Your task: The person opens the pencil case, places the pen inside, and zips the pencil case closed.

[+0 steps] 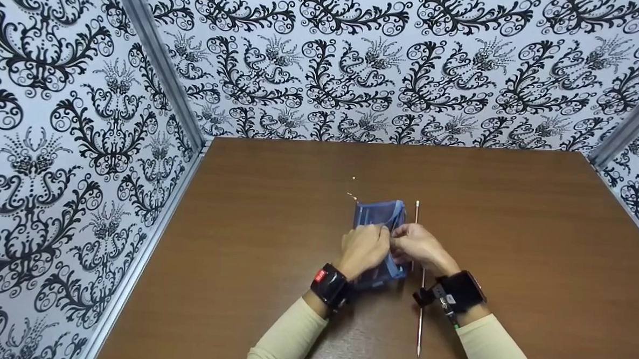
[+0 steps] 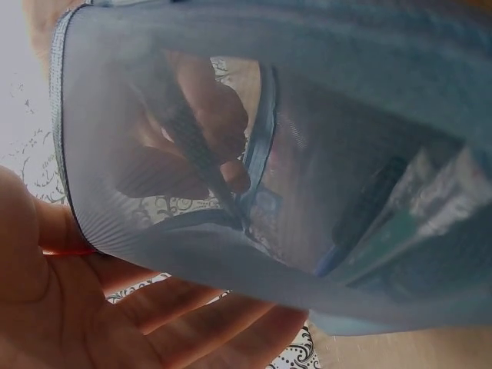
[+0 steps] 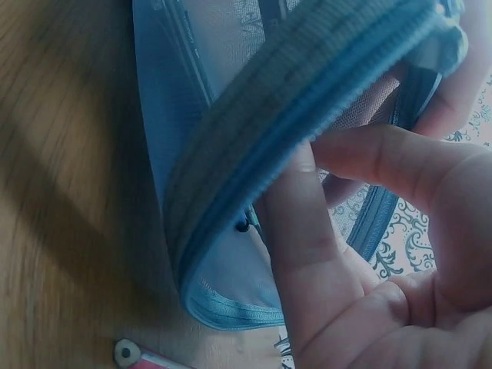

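Observation:
A blue mesh zip pouch (image 1: 374,281) is held over the table between both hands, its zipped mouth (image 3: 231,169) gaping towards the right. My left hand (image 1: 365,249) grips the pouch, with the thumb and spread fingers on either side of it in the left wrist view. At the mouth, my right hand (image 1: 419,246) pinches the zip edge with thumb and forefinger. Through the mesh, right-hand fingers (image 2: 211,115) show at the opening. Inside the pouch lie a dark pen-like item (image 2: 369,207) and a clear-and-green item (image 2: 407,223).
Just right of the pouch, a thin pencil (image 1: 419,329) lies lengthwise, its point towards me. Another slim stick with a white end (image 1: 417,205) shows beyond the right hand. A small shiny strand (image 1: 352,195) lies behind the pouch. Patterned walls (image 1: 351,67) enclose the brown table (image 1: 254,198).

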Action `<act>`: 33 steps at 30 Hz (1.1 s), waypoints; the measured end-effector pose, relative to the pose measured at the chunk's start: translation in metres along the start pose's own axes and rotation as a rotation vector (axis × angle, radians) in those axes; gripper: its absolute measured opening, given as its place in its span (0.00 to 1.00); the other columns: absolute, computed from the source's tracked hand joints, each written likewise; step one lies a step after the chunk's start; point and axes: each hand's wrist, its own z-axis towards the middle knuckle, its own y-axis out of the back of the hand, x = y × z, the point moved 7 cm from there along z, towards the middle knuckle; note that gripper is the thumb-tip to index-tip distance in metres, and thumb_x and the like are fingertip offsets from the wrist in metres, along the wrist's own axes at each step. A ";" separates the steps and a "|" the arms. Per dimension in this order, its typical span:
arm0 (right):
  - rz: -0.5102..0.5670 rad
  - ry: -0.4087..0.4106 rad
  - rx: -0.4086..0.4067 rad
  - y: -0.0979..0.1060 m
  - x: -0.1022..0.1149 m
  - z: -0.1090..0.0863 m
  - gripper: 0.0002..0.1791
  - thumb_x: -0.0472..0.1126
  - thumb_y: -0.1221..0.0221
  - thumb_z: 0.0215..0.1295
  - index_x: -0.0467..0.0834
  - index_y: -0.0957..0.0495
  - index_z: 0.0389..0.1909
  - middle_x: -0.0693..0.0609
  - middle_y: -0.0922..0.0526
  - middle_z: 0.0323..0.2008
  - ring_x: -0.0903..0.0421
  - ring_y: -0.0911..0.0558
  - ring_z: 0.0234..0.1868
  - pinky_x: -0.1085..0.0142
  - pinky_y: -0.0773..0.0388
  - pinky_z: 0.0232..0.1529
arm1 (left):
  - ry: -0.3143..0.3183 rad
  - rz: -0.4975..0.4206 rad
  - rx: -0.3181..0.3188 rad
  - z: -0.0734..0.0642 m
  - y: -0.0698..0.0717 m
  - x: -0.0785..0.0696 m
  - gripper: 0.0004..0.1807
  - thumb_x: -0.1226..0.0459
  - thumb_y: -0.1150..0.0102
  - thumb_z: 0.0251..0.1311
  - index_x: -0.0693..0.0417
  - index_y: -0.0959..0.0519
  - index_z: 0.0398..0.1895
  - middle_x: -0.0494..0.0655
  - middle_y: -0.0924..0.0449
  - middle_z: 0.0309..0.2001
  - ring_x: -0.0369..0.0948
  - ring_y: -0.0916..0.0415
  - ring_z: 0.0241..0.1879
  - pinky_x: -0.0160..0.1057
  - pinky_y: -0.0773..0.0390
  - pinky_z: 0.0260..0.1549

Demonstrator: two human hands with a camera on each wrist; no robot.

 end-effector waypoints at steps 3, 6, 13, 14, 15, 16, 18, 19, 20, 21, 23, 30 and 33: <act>0.010 0.002 0.007 0.000 0.000 0.000 0.16 0.32 0.45 0.61 0.28 0.27 0.48 0.46 0.19 0.32 0.57 0.18 0.28 0.65 0.17 0.33 | 0.002 0.000 0.006 0.000 0.000 0.000 0.22 0.54 0.63 0.73 0.49 0.18 0.30 0.47 0.13 0.40 0.49 0.15 0.38 0.50 0.21 0.32; 0.030 0.007 0.020 0.002 0.002 -0.001 0.15 0.31 0.46 0.61 0.27 0.27 0.48 0.46 0.20 0.32 0.57 0.18 0.28 0.65 0.17 0.33 | 0.009 0.002 0.019 0.000 0.000 0.000 0.23 0.54 0.64 0.73 0.49 0.18 0.30 0.47 0.13 0.40 0.49 0.15 0.39 0.50 0.21 0.33; 0.090 0.020 0.041 0.010 0.004 -0.003 0.14 0.30 0.47 0.66 0.25 0.29 0.49 0.41 0.18 0.35 0.55 0.14 0.29 0.62 0.16 0.38 | 0.021 -0.004 0.031 0.001 -0.002 0.002 0.22 0.53 0.62 0.72 0.47 0.17 0.32 0.46 0.13 0.41 0.49 0.15 0.40 0.50 0.21 0.34; 0.098 0.025 0.046 0.011 0.004 -0.004 0.15 0.30 0.47 0.66 0.25 0.29 0.49 0.41 0.18 0.35 0.54 0.14 0.29 0.62 0.16 0.38 | 0.021 -0.006 0.029 0.001 -0.002 0.002 0.21 0.53 0.62 0.72 0.47 0.17 0.32 0.46 0.13 0.41 0.48 0.15 0.40 0.50 0.21 0.34; 0.109 0.025 0.045 0.012 0.004 -0.004 0.14 0.30 0.47 0.66 0.25 0.29 0.49 0.40 0.18 0.35 0.54 0.14 0.29 0.62 0.16 0.38 | 0.021 -0.008 0.029 0.001 -0.002 0.002 0.22 0.53 0.62 0.72 0.47 0.16 0.33 0.46 0.13 0.41 0.49 0.15 0.41 0.50 0.21 0.35; 0.120 0.025 0.047 0.013 0.005 -0.004 0.14 0.30 0.47 0.66 0.25 0.30 0.49 0.39 0.17 0.35 0.53 0.14 0.30 0.61 0.16 0.39 | 0.020 -0.009 0.027 0.000 -0.001 0.002 0.22 0.53 0.62 0.72 0.47 0.16 0.34 0.47 0.13 0.42 0.49 0.15 0.41 0.50 0.21 0.35; 0.126 0.025 0.044 0.015 0.005 -0.004 0.14 0.30 0.47 0.65 0.25 0.30 0.48 0.38 0.17 0.35 0.52 0.13 0.30 0.61 0.16 0.39 | 0.018 -0.011 0.024 0.000 -0.001 0.001 0.22 0.53 0.62 0.72 0.48 0.16 0.35 0.47 0.13 0.42 0.49 0.15 0.41 0.50 0.21 0.35; 0.127 0.027 0.040 0.016 0.005 -0.004 0.14 0.30 0.47 0.65 0.25 0.29 0.48 0.38 0.16 0.35 0.51 0.13 0.31 0.60 0.16 0.39 | 0.017 -0.011 0.021 0.000 -0.001 0.001 0.22 0.53 0.62 0.72 0.48 0.16 0.35 0.47 0.13 0.42 0.49 0.15 0.41 0.51 0.21 0.35; 0.125 0.028 0.036 0.017 0.006 -0.005 0.14 0.30 0.47 0.65 0.25 0.29 0.47 0.38 0.16 0.36 0.51 0.13 0.31 0.60 0.16 0.39 | 0.015 -0.013 0.019 0.000 0.000 0.001 0.23 0.53 0.63 0.73 0.48 0.16 0.35 0.47 0.13 0.42 0.49 0.15 0.41 0.51 0.21 0.35; 0.123 0.030 0.031 0.018 0.006 -0.005 0.14 0.30 0.47 0.65 0.25 0.29 0.47 0.38 0.16 0.36 0.51 0.13 0.31 0.60 0.16 0.39 | 0.014 -0.013 0.018 0.000 0.000 0.000 0.23 0.54 0.63 0.73 0.49 0.15 0.36 0.47 0.13 0.42 0.49 0.15 0.41 0.51 0.21 0.35; 0.107 0.041 0.021 0.020 0.006 -0.004 0.14 0.30 0.47 0.65 0.24 0.28 0.47 0.38 0.15 0.36 0.50 0.12 0.32 0.60 0.16 0.39 | 0.013 -0.012 0.014 0.000 0.000 0.001 0.23 0.54 0.63 0.73 0.49 0.15 0.35 0.47 0.13 0.42 0.49 0.15 0.40 0.51 0.21 0.34; 0.047 0.076 -0.047 0.029 0.007 -0.004 0.13 0.31 0.48 0.66 0.24 0.26 0.44 0.38 0.15 0.33 0.54 0.14 0.28 0.63 0.16 0.34 | 0.016 -0.009 0.014 -0.001 0.001 0.000 0.23 0.53 0.63 0.73 0.49 0.15 0.38 0.47 0.13 0.42 0.49 0.15 0.41 0.50 0.21 0.35; 0.048 0.073 -0.084 0.033 0.005 -0.003 0.11 0.30 0.48 0.64 0.26 0.25 0.42 0.40 0.15 0.31 0.55 0.15 0.26 0.63 0.16 0.32 | 0.014 -0.008 0.015 -0.001 0.001 0.000 0.23 0.54 0.63 0.72 0.49 0.15 0.37 0.47 0.13 0.42 0.49 0.15 0.41 0.50 0.21 0.35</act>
